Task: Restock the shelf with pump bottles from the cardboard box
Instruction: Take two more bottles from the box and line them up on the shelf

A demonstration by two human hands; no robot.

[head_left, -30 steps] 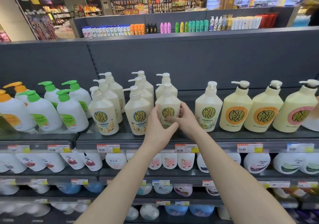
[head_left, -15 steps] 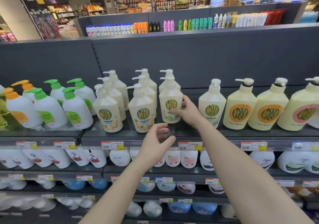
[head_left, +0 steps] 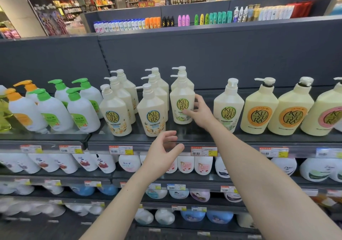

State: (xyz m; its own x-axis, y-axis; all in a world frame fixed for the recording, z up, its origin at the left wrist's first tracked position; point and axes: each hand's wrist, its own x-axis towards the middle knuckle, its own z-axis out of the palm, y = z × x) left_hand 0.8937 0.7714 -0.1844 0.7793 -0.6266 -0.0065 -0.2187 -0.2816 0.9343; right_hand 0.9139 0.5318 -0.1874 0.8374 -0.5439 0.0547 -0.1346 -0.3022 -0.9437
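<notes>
The top shelf [head_left: 185, 138] is crowded with pump bottles packed in tight rows, so the main risk is a knock-on tumble: a nudge to one upright bottle could tip it into its neighbours or off the front edge. The cream bottle [head_left: 182, 103] with the green label stands upright on that shelf, in front of another of its kind. The right hand [head_left: 200, 113] rests against its right side, fingers spread on the label, touching rather than clamped; a careless pull away could drag it askew. The left hand [head_left: 162, 153] hangs open and empty below the shelf edge, close to the bottle with the blue label [head_left: 152, 115]. The cardboard box is out of view.
</notes>
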